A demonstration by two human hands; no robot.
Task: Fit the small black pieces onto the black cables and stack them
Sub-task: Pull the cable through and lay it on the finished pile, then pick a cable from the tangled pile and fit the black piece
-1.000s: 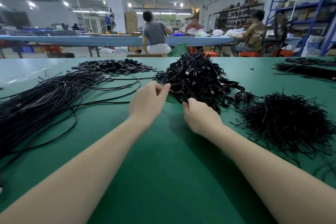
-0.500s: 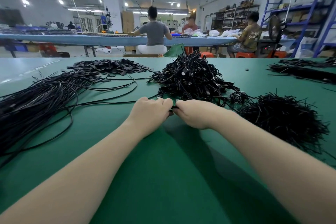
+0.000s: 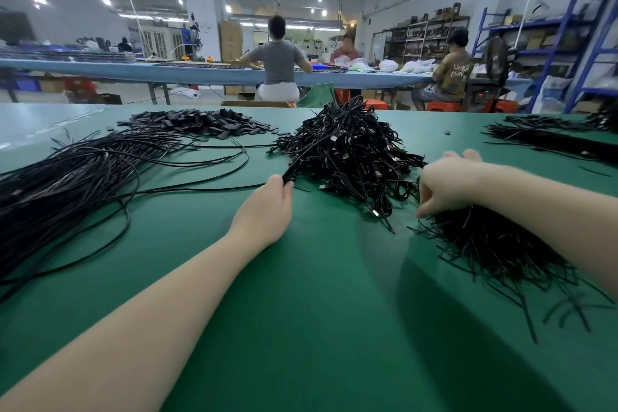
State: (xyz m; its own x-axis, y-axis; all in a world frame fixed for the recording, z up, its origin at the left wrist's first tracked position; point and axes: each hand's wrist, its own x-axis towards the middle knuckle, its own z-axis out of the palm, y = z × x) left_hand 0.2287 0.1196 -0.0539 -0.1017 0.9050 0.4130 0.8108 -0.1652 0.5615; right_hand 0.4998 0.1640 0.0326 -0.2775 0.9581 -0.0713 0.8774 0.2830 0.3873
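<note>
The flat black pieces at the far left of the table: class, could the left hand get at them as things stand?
Probably not freely: the left hand already grips a cable, though only bare green table and loose cables lie before the flat pieces.

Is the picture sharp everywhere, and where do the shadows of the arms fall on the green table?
Head view: wide-angle bending curves the far blue table; the right hand is slightly motion-blurred, the left hand sharper; soft shadows lie on the green table below the right arm; ceiling lights glare white.

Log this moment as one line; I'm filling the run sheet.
left hand: holds cable | right hand: reaching into short-pieces pile, grip hidden | finished heap: between hands
</note>
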